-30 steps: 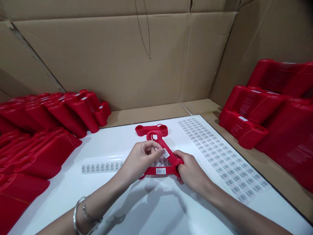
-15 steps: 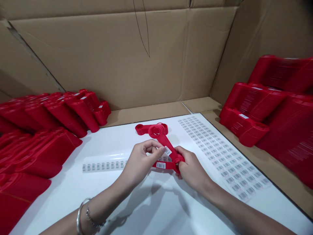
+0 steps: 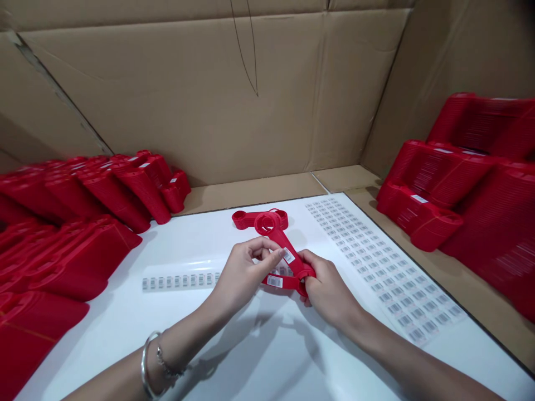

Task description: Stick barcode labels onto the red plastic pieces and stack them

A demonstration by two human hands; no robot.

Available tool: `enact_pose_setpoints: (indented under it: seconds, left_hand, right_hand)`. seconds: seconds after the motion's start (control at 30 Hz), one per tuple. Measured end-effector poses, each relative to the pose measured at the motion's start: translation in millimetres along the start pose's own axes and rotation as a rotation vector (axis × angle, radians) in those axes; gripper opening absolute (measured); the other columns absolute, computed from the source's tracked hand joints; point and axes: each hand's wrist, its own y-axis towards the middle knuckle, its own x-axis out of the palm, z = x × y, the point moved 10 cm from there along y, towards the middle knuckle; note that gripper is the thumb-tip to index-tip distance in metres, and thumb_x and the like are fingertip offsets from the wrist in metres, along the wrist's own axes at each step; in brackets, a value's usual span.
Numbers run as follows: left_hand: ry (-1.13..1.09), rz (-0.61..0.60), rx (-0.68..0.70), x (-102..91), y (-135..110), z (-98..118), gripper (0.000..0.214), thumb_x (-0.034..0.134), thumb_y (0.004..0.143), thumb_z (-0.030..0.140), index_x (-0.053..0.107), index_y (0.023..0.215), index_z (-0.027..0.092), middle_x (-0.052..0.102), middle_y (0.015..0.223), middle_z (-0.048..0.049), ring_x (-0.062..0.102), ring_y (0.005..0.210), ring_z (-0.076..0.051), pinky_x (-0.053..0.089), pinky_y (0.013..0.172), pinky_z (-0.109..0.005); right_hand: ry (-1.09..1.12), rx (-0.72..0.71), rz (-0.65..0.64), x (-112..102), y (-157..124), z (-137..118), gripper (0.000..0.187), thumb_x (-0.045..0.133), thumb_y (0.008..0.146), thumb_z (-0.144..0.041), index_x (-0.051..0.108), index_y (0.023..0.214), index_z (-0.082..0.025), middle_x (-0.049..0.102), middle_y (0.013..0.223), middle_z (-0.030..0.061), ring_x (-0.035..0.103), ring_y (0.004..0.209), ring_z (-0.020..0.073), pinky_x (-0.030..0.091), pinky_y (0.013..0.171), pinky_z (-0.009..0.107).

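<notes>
My right hand [image 3: 330,287] grips one end of a flat red plastic piece [image 3: 279,237] with ring-shaped ends, held tilted above the white board. A second red piece [image 3: 287,283], bearing a barcode label [image 3: 275,281], fans out beneath it in the same grip. My left hand [image 3: 242,275] has thumb and index finger pinched at the left edge of a white barcode sticker [image 3: 288,255], which lies against the upper piece. Whether the sticker is fully stuck cannot be seen. Just behind, another red piece [image 3: 247,220] rests on the board.
A strip of barcode stickers [image 3: 179,281] lies left of my hands, and a larger sticker sheet [image 3: 371,262] runs along the right of the white board [image 3: 200,234]. Stacks of red pieces stand at left [image 3: 104,195] and right [image 3: 438,217]. A cardboard wall [image 3: 167,100] closes the back.
The barcode sticker at my left fingertips has gone from tilted to lying flatter along the upper red piece. My right hand has kept its grip.
</notes>
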Motion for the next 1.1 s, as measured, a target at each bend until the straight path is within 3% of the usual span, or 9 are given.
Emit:
enact_pose_setpoints:
  seconds: [0.17,0.33,0.4,0.53,0.67,0.87,1.0,1.1]
  left_hand:
    - [0.215,0.059,0.11,-1.6,-4,9,0.023,0.05,0.085,0.035,0.059,0.076,0.016,0.053,0.061,0.0006,0.048,0.057,-0.011,0.038,0.054,-0.024]
    - [0.635,0.226,0.428,0.7,-17,33,0.02,0.052,0.083,0.035,0.049,0.075,0.017,0.047,0.06,0.002,0.042,0.059,-0.012,0.036,0.059,-0.027]
    - [0.7,0.29,0.532,0.0,-20,39,0.021,0.052,0.083,0.036,0.045,0.078,0.017,0.044,0.059,0.0032,0.04,0.057,-0.011,0.034,0.059,-0.027]
    - [0.641,0.396,0.53,-16.1,-15,39,0.025,0.054,0.083,0.034,0.039,0.097,0.019,0.04,0.059,0.0073,0.039,0.053,-0.009,0.035,0.058,-0.026]
    - [0.587,0.414,0.465,-28.4,-6,37,0.033,0.053,0.084,0.032,0.036,0.11,0.021,0.038,0.061,0.0068,0.04,0.054,-0.01,0.034,0.054,-0.024]
    - [0.419,0.405,0.45,-38.7,-3,35,0.014,0.045,0.09,0.028,0.041,0.102,0.022,0.049,0.074,0.0021,0.047,0.065,-0.01,0.039,0.057,-0.023]
    - [0.363,0.408,0.522,-38.7,-6,38,0.021,0.038,0.09,0.016,0.041,0.109,0.021,0.054,0.093,-0.0024,0.052,0.079,-0.012,0.043,0.07,-0.027]
    - [0.423,0.406,0.576,-35.5,-9,42,0.024,0.036,0.081,0.004,0.046,0.098,0.019,0.05,0.095,-0.0041,0.05,0.082,-0.013,0.042,0.069,-0.027]
  right_hand:
    - [0.012,0.006,-0.004,1,-1,-2,0.021,0.032,0.065,-0.008,0.047,0.074,-0.019,0.053,0.065,-0.0024,0.047,0.052,0.0091,0.035,0.047,0.02]
    - [0.062,-0.028,-0.038,9,-6,-9,0.025,0.031,0.065,-0.005,0.048,0.077,-0.019,0.051,0.062,-0.0026,0.046,0.051,0.0086,0.036,0.047,0.019]
    - [0.07,-0.032,-0.046,11,-7,-9,0.025,0.031,0.065,-0.005,0.047,0.078,-0.019,0.05,0.061,-0.0031,0.045,0.051,0.0087,0.036,0.047,0.019]
    - [0.021,-0.029,-0.033,10,-7,-8,0.022,0.031,0.065,-0.005,0.044,0.075,-0.019,0.051,0.062,-0.0032,0.045,0.051,0.0086,0.035,0.048,0.019]
    - [-0.014,-0.018,-0.044,10,-7,-9,0.021,0.033,0.065,-0.006,0.045,0.075,-0.02,0.052,0.063,-0.0032,0.045,0.052,0.0088,0.035,0.049,0.019]
    - [-0.018,-0.006,-0.074,9,-7,-10,0.023,0.033,0.064,-0.006,0.046,0.076,-0.02,0.051,0.06,-0.0042,0.044,0.052,0.0087,0.035,0.049,0.019]
    - [-0.042,-0.019,-0.056,3,-4,-7,0.023,0.032,0.064,-0.007,0.047,0.075,-0.019,0.051,0.06,-0.004,0.043,0.051,0.0088,0.031,0.047,0.019]
    - [-0.059,-0.031,-0.023,-5,0,-4,0.024,0.031,0.064,-0.007,0.049,0.075,-0.019,0.052,0.061,-0.0032,0.043,0.052,0.0092,0.03,0.047,0.02]
